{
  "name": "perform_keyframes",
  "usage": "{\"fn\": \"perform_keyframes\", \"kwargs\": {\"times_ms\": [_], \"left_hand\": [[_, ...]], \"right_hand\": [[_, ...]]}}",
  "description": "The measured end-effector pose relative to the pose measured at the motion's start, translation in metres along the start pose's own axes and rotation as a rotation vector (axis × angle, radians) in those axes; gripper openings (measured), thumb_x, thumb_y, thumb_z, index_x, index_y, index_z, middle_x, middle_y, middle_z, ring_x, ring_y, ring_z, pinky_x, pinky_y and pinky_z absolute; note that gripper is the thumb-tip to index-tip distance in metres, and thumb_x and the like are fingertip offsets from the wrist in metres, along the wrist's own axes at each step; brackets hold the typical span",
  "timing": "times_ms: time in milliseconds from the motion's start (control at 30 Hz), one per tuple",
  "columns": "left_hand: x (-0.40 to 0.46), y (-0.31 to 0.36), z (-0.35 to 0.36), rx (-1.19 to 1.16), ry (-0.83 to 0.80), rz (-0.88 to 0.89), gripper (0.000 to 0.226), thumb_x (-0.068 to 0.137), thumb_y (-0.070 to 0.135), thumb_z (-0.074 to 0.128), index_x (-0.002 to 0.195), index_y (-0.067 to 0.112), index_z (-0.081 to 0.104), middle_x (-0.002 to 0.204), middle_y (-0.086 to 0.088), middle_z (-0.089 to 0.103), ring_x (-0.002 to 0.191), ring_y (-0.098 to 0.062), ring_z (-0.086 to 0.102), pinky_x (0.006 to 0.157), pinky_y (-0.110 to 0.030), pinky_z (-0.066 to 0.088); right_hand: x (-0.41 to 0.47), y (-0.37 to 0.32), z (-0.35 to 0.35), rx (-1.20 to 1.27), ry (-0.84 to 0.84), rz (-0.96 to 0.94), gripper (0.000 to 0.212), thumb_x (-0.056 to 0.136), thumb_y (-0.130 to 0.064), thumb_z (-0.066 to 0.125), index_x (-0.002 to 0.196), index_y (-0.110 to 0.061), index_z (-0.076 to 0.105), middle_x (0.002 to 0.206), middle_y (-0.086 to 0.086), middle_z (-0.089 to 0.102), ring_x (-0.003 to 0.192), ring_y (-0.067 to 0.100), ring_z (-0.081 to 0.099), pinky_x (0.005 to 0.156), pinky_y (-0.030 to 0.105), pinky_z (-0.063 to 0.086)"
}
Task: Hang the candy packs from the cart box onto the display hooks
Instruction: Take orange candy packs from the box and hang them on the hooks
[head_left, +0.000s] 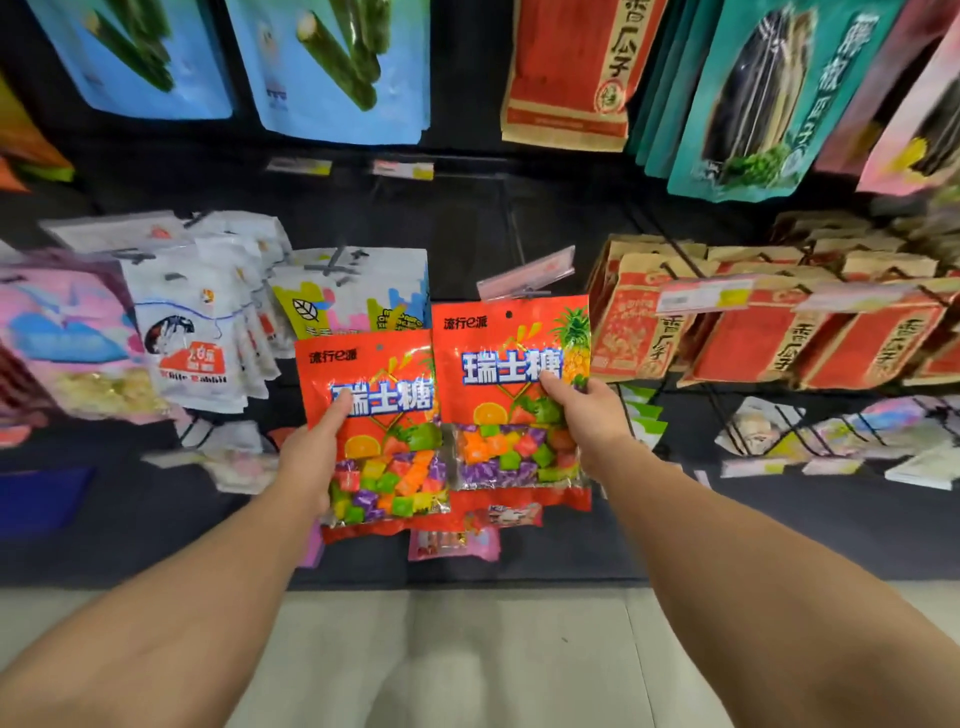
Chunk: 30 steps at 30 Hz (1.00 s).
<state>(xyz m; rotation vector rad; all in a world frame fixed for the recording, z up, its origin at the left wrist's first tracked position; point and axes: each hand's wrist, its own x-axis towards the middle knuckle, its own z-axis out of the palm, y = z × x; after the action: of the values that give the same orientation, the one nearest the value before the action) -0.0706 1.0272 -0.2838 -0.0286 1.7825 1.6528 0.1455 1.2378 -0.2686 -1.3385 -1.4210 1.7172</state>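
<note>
I hold two red candy packs in front of the display, one in each hand. My left hand (311, 452) grips the left candy pack (371, 415) at its left edge, thumb on the front. My right hand (582, 410) pinches the right candy pack (511, 384), which is higher, its top just below one price tag (527, 273). Behind the left one hangs a row of white packs (208, 332), and at far right brown-red bags (779, 332).

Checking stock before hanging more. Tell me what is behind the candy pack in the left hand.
Behind the left candy pack, held by the left hand, a white pack with a leaf logo shows above it and a pink pack below. What lies directly behind is covered.
</note>
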Motion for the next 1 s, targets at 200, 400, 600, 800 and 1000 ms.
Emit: {"fn": "perform_keyframes", "kwargs": {"times_ms": [200,400,600,800,1000], "left_hand": [[-0.001,0.000,0.001,-0.038,0.030,-0.014,0.062,0.080,0.060,0.074,0.124,0.017,0.064,0.104,-0.009,0.078,0.094,-0.030,0.074,0.082,-0.044,0.058],[0.001,-0.002,0.003,-0.031,0.023,-0.023,0.058,0.081,0.060,0.073,0.120,0.019,0.065,0.099,-0.007,0.078,0.093,-0.029,0.074,0.089,-0.049,0.058],[0.004,-0.003,-0.006,-0.040,0.015,-0.016,0.040,0.086,0.056,0.070,0.110,0.024,0.065,0.098,-0.005,0.078,0.093,-0.028,0.073,0.086,-0.047,0.056],[0.006,-0.006,-0.013,-0.049,0.000,-0.017,0.048,0.085,0.056,0.071,0.119,0.023,0.064,0.100,-0.006,0.079,0.095,-0.030,0.074,0.088,-0.049,0.057],[0.006,-0.005,-0.019,-0.048,-0.022,-0.015,0.043,0.086,0.055,0.070,0.116,0.024,0.065,0.098,-0.005,0.079,0.090,-0.027,0.075,0.069,-0.038,0.056]], "right_hand": [[-0.015,-0.023,0.004,0.089,0.024,-0.014,0.127,0.040,-0.075,0.081,0.146,-0.018,0.042,0.143,0.003,0.055,0.126,0.029,0.056,0.108,0.055,0.042],[-0.010,-0.028,0.006,0.062,0.106,0.030,0.095,0.081,-0.051,0.074,0.154,-0.013,0.027,0.150,0.007,0.045,0.134,0.032,0.047,0.112,0.054,0.038],[-0.006,-0.028,0.010,0.073,0.053,-0.012,0.117,0.054,-0.068,0.074,0.151,-0.017,0.033,0.145,0.005,0.051,0.131,0.031,0.052,0.107,0.055,0.043],[0.001,-0.031,0.011,0.001,0.099,0.007,0.095,0.084,-0.054,0.069,0.156,-0.016,0.021,0.155,0.005,0.039,0.138,0.031,0.041,0.112,0.053,0.037],[0.004,-0.041,0.012,-0.122,0.106,-0.011,0.084,0.095,-0.048,0.059,0.157,-0.010,0.016,0.159,0.010,0.030,0.143,0.035,0.033,0.111,0.045,0.034]]}}
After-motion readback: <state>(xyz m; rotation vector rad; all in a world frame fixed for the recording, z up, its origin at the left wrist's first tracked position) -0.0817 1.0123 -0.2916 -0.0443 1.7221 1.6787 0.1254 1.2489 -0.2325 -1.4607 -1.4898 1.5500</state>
